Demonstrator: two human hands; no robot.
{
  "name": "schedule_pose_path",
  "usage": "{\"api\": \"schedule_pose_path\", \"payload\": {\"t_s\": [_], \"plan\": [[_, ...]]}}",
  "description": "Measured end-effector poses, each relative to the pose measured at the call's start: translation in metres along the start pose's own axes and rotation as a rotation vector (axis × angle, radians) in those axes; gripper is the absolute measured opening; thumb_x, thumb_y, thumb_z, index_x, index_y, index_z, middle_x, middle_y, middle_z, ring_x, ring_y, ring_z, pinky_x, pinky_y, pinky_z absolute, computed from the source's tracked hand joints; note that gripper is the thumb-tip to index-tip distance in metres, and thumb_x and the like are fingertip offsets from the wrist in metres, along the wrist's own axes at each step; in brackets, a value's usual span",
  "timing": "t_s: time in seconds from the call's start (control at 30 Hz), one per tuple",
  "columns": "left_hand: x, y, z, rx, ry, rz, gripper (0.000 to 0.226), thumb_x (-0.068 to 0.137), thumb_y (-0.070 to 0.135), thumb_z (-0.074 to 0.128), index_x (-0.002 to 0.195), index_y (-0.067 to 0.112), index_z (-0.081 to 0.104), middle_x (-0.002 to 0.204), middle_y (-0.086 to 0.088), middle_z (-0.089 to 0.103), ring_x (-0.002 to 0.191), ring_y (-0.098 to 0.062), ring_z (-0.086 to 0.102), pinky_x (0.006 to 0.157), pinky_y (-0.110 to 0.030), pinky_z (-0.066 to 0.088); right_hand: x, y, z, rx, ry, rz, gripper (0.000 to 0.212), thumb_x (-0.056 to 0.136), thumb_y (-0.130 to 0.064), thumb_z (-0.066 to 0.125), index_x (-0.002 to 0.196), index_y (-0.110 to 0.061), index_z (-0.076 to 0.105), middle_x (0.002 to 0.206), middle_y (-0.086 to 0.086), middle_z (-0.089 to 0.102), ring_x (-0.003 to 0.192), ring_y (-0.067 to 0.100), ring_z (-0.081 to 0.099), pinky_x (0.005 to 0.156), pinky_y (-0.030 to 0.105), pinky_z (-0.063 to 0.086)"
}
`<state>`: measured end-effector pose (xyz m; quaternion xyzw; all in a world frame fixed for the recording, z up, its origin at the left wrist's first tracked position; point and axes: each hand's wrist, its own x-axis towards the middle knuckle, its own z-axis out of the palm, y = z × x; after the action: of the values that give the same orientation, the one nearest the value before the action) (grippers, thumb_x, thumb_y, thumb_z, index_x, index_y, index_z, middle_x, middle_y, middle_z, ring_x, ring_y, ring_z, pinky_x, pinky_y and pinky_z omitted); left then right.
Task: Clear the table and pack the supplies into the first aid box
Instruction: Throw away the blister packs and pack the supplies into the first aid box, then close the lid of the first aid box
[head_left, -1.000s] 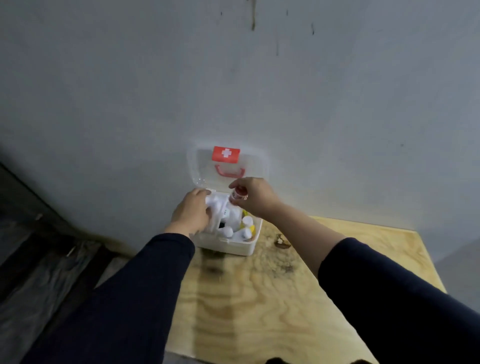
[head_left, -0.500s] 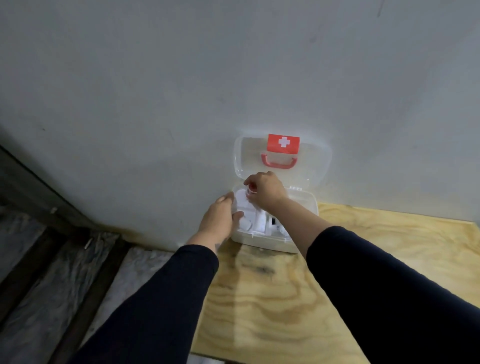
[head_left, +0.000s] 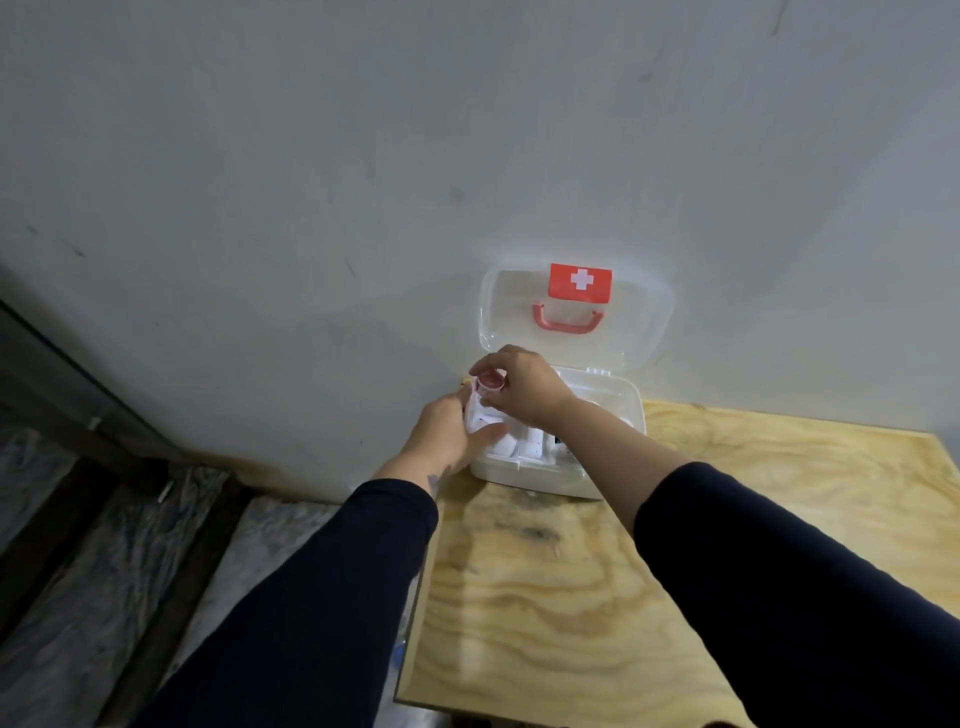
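A white first aid box (head_left: 631, 402) stands at the back left corner of the plywood table (head_left: 571, 582), its clear lid (head_left: 498, 312) with red cross label and red handle leaning open against the wall. Several white supplies lie inside. My right hand (head_left: 524, 387) pinches a small red-capped bottle (head_left: 489, 383) above the box's left end. My left hand (head_left: 447, 434) grips a white packet (head_left: 480, 418) at the box's left edge, just under the bottle.
A grey wall (head_left: 415, 156) rises right behind the box. Left of the table, dark planks and marbled flooring (head_left: 104, 545) lie lower down. The table's left edge runs close to my left forearm.
The view has shifted, so the box now appears further right. My right hand with the red-capped bottle has moved to the box's left end; my left hand stays on the white packet.
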<state>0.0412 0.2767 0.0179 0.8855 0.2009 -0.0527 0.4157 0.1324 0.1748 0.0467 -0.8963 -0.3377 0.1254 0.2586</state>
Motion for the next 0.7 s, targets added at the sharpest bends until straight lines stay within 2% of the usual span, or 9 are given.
{"api": "schedule_pose_path", "payload": {"t_s": [0.1,0.2,0.33,0.43,0.53,0.6,0.7], "plan": [[-0.002,0.000,0.000,-0.004,-0.025,-0.001,0.069,0.079,0.039,0.075,0.139,0.020,0.047,0.131,-0.003,0.061,0.123,-0.024,0.055,0.093,-0.025,0.043,-0.001,0.001,0.001,-0.047,-0.007,-0.004,0.031,0.088,-0.008,0.059,0.117,-0.016,0.066,0.118,0.006,0.065,0.106,0.022,0.061,0.092,0.026,0.047],[-0.006,0.003,-0.002,-0.011,-0.053,0.015,0.078,0.072,0.037,0.083,0.139,0.023,0.045,0.136,0.000,0.057,0.128,-0.020,0.051,0.093,-0.021,0.037,-0.004,0.003,0.001,-0.066,0.002,0.013,0.031,0.087,-0.013,0.061,0.116,-0.020,0.067,0.121,0.002,0.067,0.109,0.021,0.060,0.095,0.031,0.049],[-0.008,0.002,-0.003,-0.058,-0.084,0.013,0.086,0.063,0.033,0.089,0.137,0.027,0.046,0.127,0.004,0.059,0.115,-0.017,0.053,0.088,-0.022,0.038,-0.011,0.002,-0.002,-0.047,0.041,0.023,0.031,0.086,-0.020,0.066,0.116,-0.022,0.066,0.124,0.001,0.065,0.108,0.023,0.062,0.092,0.035,0.051],[-0.008,-0.002,0.000,-0.060,-0.086,0.024,0.093,0.052,0.038,0.093,0.133,0.033,0.047,0.124,0.009,0.059,0.111,-0.012,0.053,0.090,-0.025,0.043,-0.023,0.003,-0.018,-0.154,0.194,-0.050,0.024,0.086,-0.015,0.065,0.110,-0.018,0.068,0.117,0.004,0.065,0.108,0.025,0.058,0.092,0.038,0.049],[-0.006,-0.004,0.004,-0.047,-0.075,0.012,0.097,0.040,0.051,0.091,0.127,0.036,0.050,0.120,0.011,0.062,0.112,-0.016,0.058,0.095,-0.034,0.050,-0.037,0.012,-0.042,-0.362,0.500,-0.156,0.025,0.080,-0.010,0.068,0.104,-0.017,0.066,0.113,0.008,0.063,0.106,0.030,0.055,0.086,0.040,0.048],[-0.002,-0.003,0.006,-0.052,-0.075,0.005,0.098,0.036,0.054,0.089,0.125,0.037,0.051,0.119,0.012,0.062,0.111,-0.016,0.059,0.096,-0.038,0.052,-0.041,0.022,-0.059,-0.486,0.660,-0.135,0.033,0.077,-0.011,0.066,0.109,-0.019,0.061,0.118,0.009,0.058,0.108,0.029,0.050,0.082,0.040,0.043],[0.000,-0.002,0.009,-0.050,-0.081,0.004,0.104,0.033,0.055,0.089,0.128,0.038,0.050,0.122,0.012,0.062,0.114,-0.016,0.059,0.098,-0.039,0.051,-0.033,0.034,-0.084,-0.511,0.634,-0.060,0.048,0.077,-0.013,0.066,0.124,-0.020,0.056,0.131,0.008,0.053,0.119,0.032,0.047,0.094,0.043,0.041]]}}
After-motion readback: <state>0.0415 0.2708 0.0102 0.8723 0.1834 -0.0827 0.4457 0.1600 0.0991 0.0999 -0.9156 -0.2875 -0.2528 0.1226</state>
